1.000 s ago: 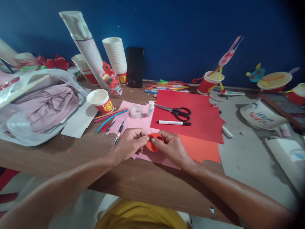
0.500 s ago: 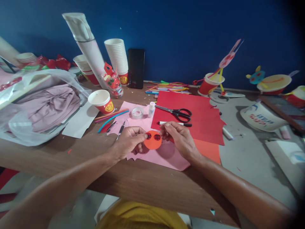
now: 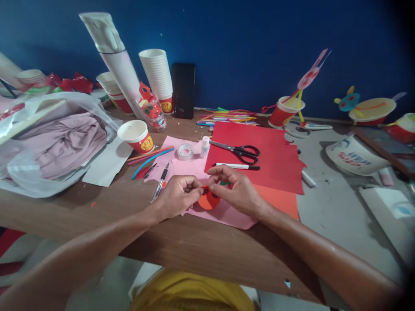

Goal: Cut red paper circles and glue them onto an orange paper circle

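An orange paper disc (image 3: 207,201) with dark spots is held over a pink paper sheet (image 3: 227,214) near the table's front edge. My left hand (image 3: 177,194) pinches the disc's left edge with closed fingers. My right hand (image 3: 236,188) is closed on the disc's top right, and a small green bit shows between its fingers. Most of the disc is covered by both hands.
Behind my hands lie a red paper sheet (image 3: 259,155) with black scissors (image 3: 241,151) and a marker (image 3: 236,166). A tape roll (image 3: 186,151), a glue bottle (image 3: 205,146), pens, a red paper cup (image 3: 138,136), stacked cups (image 3: 157,77), a black phone (image 3: 183,90) and a bag of cloth (image 3: 55,142) surround them.
My right hand left the disc half a second ago, then came back onto its top right with a small green bit. My left hand kept hold of the disc.
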Tool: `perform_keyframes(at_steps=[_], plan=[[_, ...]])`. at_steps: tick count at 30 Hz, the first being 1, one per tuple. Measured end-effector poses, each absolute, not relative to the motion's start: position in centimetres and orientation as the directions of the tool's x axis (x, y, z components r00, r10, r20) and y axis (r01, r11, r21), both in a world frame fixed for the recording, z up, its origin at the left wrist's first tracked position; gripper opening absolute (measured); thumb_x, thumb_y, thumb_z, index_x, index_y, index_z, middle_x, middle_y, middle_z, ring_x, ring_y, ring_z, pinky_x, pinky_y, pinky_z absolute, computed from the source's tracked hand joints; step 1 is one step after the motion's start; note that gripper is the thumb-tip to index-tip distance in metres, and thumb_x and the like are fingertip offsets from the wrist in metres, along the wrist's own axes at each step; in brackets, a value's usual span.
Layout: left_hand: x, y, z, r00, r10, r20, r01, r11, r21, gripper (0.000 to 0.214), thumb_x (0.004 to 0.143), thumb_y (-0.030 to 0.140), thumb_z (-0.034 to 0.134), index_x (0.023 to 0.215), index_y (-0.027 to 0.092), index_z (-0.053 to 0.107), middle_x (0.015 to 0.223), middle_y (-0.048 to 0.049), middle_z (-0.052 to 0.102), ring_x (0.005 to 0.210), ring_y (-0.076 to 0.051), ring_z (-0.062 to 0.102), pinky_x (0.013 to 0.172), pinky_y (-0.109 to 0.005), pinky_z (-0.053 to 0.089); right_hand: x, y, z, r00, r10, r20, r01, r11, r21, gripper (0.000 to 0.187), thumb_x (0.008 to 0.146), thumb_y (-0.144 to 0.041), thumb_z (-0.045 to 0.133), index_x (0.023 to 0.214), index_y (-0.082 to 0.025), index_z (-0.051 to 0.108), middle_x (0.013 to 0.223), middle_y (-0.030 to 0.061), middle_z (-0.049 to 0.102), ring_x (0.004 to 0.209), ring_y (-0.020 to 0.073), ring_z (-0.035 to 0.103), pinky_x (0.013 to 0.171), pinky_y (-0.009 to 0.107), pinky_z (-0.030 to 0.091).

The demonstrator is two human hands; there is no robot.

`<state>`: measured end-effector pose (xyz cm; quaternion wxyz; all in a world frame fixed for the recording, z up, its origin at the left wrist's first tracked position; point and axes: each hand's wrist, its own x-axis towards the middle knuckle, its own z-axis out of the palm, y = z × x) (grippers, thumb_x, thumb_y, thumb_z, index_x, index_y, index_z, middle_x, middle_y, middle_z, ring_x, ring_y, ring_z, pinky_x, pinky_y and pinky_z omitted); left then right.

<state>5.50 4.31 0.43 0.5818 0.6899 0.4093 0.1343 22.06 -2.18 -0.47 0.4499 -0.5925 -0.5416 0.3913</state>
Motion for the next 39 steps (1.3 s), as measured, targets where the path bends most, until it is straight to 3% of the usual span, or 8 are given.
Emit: perform_keyframes(at_steps=[7,11,14,19,25,28,33,39], plan=[[5.5,4.0,0.1,0.659,0.696,-0.287,0.417,-0.021,0.908,0.009,0.073,0.022,0.055,0.067,0.015,0.056,0.048,0.0043,0.051,0.039,-0.007,0.049,0.036,-0.014,0.036,21.9,-2.6,-0.3,0.010,0.992,0.124,0.502,0.102,-0.859,0.025,0.079,-0.015,0.052,0.104,-0.020,0.055,0.082,0.0007,0.063,0.076,0.0144,0.058,0.073,0.028,0.043],[5.4,4.3,0.1,0.703,0.622,-0.346,0.444,-0.004,0.896,0.014,0.075,0.027,0.055,0.073,0.014,0.060,0.050,0.0029,0.053,0.040,-0.008,0.049,0.037,-0.016,0.036,22.1,-2.7,-0.3,-0.045,0.990,0.134,0.598,0.134,-0.790,0.025,0.077,-0.013,0.052,0.101,-0.019,0.053,0.080,0.0010,0.063,0.075,0.0153,0.057,0.072,0.028,0.041],[5.0,4.8,0.9,0.726,0.606,-0.325,0.498,-0.137,0.856,0.020,0.076,0.027,0.054,0.085,0.014,0.065,0.056,0.0006,0.059,0.044,-0.009,0.051,0.040,-0.017,0.039,22.2,-2.8,-0.5,-0.070,0.992,0.104,0.621,0.125,-0.774,0.027,0.077,-0.012,0.050,0.103,-0.019,0.051,0.078,0.0009,0.064,0.072,0.0156,0.057,0.069,0.028,0.041],[4.3,5.2,2.6,0.747,0.663,-0.053,0.476,-0.478,0.738,0.018,0.080,0.022,0.049,0.082,0.016,0.066,0.065,-0.0013,0.064,0.056,-0.011,0.056,0.052,-0.019,0.041,21.8,-2.9,-1.1,-0.151,0.981,0.124,0.752,0.196,-0.629,0.033,0.074,-0.007,0.048,0.105,-0.018,0.050,0.079,0.0019,0.067,0.076,0.0177,0.057,0.077,0.031,0.037],[3.6,3.4,2.8,0.929,0.365,0.055,0.283,-0.801,0.528,0.020,0.081,0.016,0.046,0.069,0.016,0.062,0.075,-0.0046,0.064,0.076,-0.016,0.055,0.069,-0.026,0.043,21.2,-3.0,-1.8,-0.187,0.961,0.204,0.865,0.260,-0.429,0.024,0.078,-0.011,0.048,0.102,-0.011,0.053,0.086,0.0111,0.067,0.082,0.0241,0.057,0.078,0.036,0.038],[3.2,2.3,2.1,0.963,0.266,0.026,0.229,-0.870,0.437,0.020,0.083,0.016,0.043,0.071,0.016,0.060,0.083,-0.0064,0.064,0.084,-0.019,0.053,0.073,-0.029,0.044,21.2,-3.1,-2.0,-0.202,0.950,0.240,0.873,0.285,-0.395,0.023,0.079,-0.011,0.047,0.101,-0.011,0.054,0.088,0.0117,0.066,0.083,0.0244,0.057,0.078,0.036,0.037],[2.8,1.1,0.7,0.971,0.233,0.047,0.211,-0.936,0.280,0.020,0.086,0.020,0.043,0.077,0.015,0.060,0.095,-0.0093,0.062,0.088,-0.021,0.050,0.071,-0.032,0.047,21.2,-3.2,-2.3,-0.218,0.938,0.268,0.879,0.308,-0.364,0.023,0.080,-0.012,0.045,0.101,-0.010,0.054,0.085,0.0118,0.065,0.081,0.0241,0.056,0.077,0.036,0.037],[3.0,0.5,0.1,0.968,0.240,0.071,0.219,-0.950,0.222,0.020,0.086,0.029,0.045,0.075,0.016,0.057,0.089,-0.0085,0.060,0.086,-0.024,0.049,0.063,-0.034,0.047,21.1,-3.2,-2.3,-0.215,0.931,0.295,0.877,0.317,-0.361,0.021,0.079,-0.010,0.045,0.098,-0.011,0.055,0.080,0.0099,0.064,0.080,0.0234,0.056,0.075,0.035,0.036]])
